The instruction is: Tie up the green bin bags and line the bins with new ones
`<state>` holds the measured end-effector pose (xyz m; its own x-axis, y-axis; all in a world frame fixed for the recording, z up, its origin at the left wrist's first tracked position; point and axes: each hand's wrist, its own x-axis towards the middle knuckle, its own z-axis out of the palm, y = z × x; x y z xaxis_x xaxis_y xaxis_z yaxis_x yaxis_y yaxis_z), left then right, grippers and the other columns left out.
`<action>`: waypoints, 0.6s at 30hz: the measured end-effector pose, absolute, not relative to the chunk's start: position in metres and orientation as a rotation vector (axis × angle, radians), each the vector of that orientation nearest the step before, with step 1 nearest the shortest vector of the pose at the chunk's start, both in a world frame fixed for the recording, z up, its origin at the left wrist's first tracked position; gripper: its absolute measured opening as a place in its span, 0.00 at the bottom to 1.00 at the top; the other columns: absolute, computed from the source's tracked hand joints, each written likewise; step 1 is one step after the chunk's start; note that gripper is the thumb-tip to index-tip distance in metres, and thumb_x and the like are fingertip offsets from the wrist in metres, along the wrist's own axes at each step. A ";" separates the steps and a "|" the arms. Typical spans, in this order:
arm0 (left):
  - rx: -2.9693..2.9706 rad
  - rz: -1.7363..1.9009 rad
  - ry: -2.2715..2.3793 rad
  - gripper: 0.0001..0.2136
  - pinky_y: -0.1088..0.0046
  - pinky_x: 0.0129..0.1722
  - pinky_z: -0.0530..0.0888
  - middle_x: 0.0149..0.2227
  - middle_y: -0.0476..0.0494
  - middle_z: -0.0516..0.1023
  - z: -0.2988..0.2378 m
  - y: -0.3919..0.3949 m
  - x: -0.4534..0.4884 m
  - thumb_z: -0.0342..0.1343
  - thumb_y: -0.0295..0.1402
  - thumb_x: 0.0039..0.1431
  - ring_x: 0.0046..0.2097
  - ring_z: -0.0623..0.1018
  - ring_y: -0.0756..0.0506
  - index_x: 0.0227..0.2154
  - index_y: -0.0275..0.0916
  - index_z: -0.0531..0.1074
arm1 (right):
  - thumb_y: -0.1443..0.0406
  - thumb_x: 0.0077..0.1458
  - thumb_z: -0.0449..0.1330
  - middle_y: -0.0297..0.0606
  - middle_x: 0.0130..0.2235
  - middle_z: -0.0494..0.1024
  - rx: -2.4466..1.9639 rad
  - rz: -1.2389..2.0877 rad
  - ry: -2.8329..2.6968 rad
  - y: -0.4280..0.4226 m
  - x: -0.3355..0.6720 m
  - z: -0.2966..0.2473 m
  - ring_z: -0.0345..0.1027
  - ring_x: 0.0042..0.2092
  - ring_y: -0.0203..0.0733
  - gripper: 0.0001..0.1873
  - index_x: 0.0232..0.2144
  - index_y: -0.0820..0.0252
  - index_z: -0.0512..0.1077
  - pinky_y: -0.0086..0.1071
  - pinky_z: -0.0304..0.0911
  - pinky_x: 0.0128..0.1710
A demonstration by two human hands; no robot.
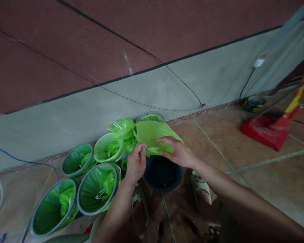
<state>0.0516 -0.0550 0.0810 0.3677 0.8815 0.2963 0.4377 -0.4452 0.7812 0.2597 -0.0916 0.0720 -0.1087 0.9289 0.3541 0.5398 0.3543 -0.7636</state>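
Observation:
A flat light-green plastic bag [154, 131] is spread out in front of me, above a dark bucket [163, 175]. My left hand [136, 160] is closed on the bag's near edge, pinching it between thumb and fingers. My right hand [177, 152] reaches in from the right with its thumb and fingers apart, touching the bag's near side. Below both hands the dark bucket stands on the floor between my feet; its inside is too dark to make out. Just left of the bag lies a bunched green bag [121, 126] with white ties.
Several green-lined bins, including a grey-rimmed bin [98, 189] and a pale green bin [108, 148], cluster at the left; another bin [150, 117] stands behind the bag by the wall [111, 101]. At right are a red dustpan [266, 133] and a small dark pot [253, 103]. Cables cross wall and floor.

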 end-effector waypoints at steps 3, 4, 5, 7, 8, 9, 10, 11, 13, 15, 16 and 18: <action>2.078 0.896 1.099 0.08 0.76 0.31 0.71 0.27 0.52 0.72 0.078 -0.061 0.067 0.44 0.34 0.67 0.28 0.77 0.51 0.38 0.42 0.68 | 0.66 0.55 0.61 0.38 0.41 0.79 -1.310 0.609 -1.809 -0.091 0.246 0.071 0.72 0.44 0.41 0.12 0.43 0.56 0.74 0.35 0.65 0.46; 2.085 0.901 1.103 0.08 0.76 0.32 0.71 0.28 0.52 0.73 0.078 -0.061 0.070 0.44 0.34 0.67 0.29 0.76 0.51 0.38 0.42 0.68 | 0.66 0.55 0.61 0.38 0.40 0.79 -1.321 0.622 -1.802 -0.091 0.243 0.070 0.72 0.42 0.40 0.11 0.42 0.56 0.75 0.34 0.65 0.45; 2.084 0.912 1.109 0.08 0.76 0.32 0.70 0.28 0.51 0.73 0.077 -0.061 0.073 0.44 0.34 0.67 0.29 0.76 0.50 0.38 0.42 0.68 | 0.65 0.55 0.62 0.37 0.39 0.79 -1.332 0.625 -1.784 -0.091 0.242 0.069 0.72 0.41 0.40 0.10 0.42 0.56 0.75 0.33 0.65 0.44; 2.052 0.924 1.109 0.08 0.75 0.33 0.70 0.29 0.51 0.74 0.075 -0.062 0.076 0.45 0.34 0.66 0.30 0.76 0.50 0.38 0.42 0.69 | 0.63 0.54 0.63 0.37 0.39 0.79 -1.351 0.618 -1.731 -0.092 0.239 0.068 0.72 0.40 0.39 0.11 0.42 0.56 0.75 0.32 0.65 0.42; 2.016 0.926 1.103 0.08 0.75 0.33 0.70 0.29 0.51 0.74 0.074 -0.063 0.077 0.46 0.34 0.66 0.29 0.76 0.50 0.38 0.42 0.70 | 0.63 0.54 0.63 0.37 0.39 0.79 -1.357 0.611 -1.705 -0.092 0.239 0.067 0.72 0.40 0.39 0.11 0.41 0.56 0.75 0.32 0.65 0.42; 1.965 0.928 1.095 0.07 0.75 0.33 0.70 0.29 0.51 0.74 0.074 -0.064 0.079 0.47 0.35 0.66 0.29 0.76 0.50 0.38 0.42 0.70 | 0.63 0.55 0.62 0.37 0.38 0.79 -1.358 0.604 -1.683 -0.092 0.239 0.067 0.72 0.39 0.39 0.09 0.40 0.56 0.75 0.32 0.64 0.41; 1.905 0.935 1.084 0.07 0.75 0.32 0.70 0.29 0.51 0.75 0.074 -0.065 0.080 0.48 0.36 0.65 0.28 0.76 0.50 0.38 0.43 0.70 | 0.63 0.57 0.61 0.36 0.36 0.79 -1.352 0.602 -1.666 -0.092 0.239 0.067 0.72 0.38 0.39 0.07 0.38 0.56 0.76 0.32 0.64 0.40; 1.849 0.942 1.071 0.06 0.75 0.31 0.70 0.30 0.50 0.75 0.073 -0.067 0.082 0.50 0.36 0.64 0.28 0.76 0.49 0.39 0.43 0.70 | 0.63 0.58 0.59 0.36 0.35 0.78 -1.334 0.607 -1.651 -0.092 0.240 0.068 0.72 0.37 0.38 0.07 0.37 0.56 0.76 0.31 0.64 0.39; 1.773 0.943 1.039 0.07 0.75 0.31 0.69 0.31 0.50 0.76 0.073 -0.069 0.083 0.52 0.37 0.63 0.28 0.76 0.49 0.41 0.44 0.70 | 0.62 0.60 0.57 0.35 0.33 0.79 -1.284 0.628 -1.611 -0.093 0.243 0.069 0.72 0.36 0.38 0.08 0.34 0.56 0.76 0.31 0.64 0.39; 1.772 0.899 1.015 0.07 0.75 0.31 0.68 0.28 0.50 0.75 0.072 -0.070 0.084 0.54 0.37 0.61 0.27 0.75 0.48 0.40 0.44 0.71 | 0.61 0.60 0.57 0.35 0.33 0.79 -1.256 0.638 -1.521 -0.093 0.249 0.071 0.72 0.36 0.38 0.09 0.33 0.56 0.76 0.31 0.65 0.39; 1.794 0.869 1.013 0.06 0.74 0.31 0.68 0.27 0.51 0.74 0.072 -0.069 0.083 0.55 0.37 0.61 0.27 0.75 0.48 0.38 0.43 0.72 | 0.60 0.59 0.58 0.35 0.33 0.79 -1.252 0.636 -1.458 -0.093 0.254 0.071 0.72 0.36 0.38 0.09 0.33 0.56 0.77 0.31 0.65 0.39; 1.844 0.818 1.026 0.05 0.75 0.30 0.66 0.23 0.51 0.71 0.071 -0.067 0.081 0.54 0.37 0.61 0.26 0.73 0.48 0.33 0.43 0.73 | 0.59 0.56 0.60 0.34 0.31 0.79 -1.248 0.631 -1.298 -0.091 0.265 0.073 0.71 0.34 0.38 0.09 0.32 0.58 0.77 0.31 0.65 0.36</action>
<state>0.0813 -0.0670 0.0712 0.4493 0.8834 0.1333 0.3274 -0.3016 0.8954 0.2650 -0.0914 0.0733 0.2383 0.9044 0.3539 0.2804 0.2849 -0.9166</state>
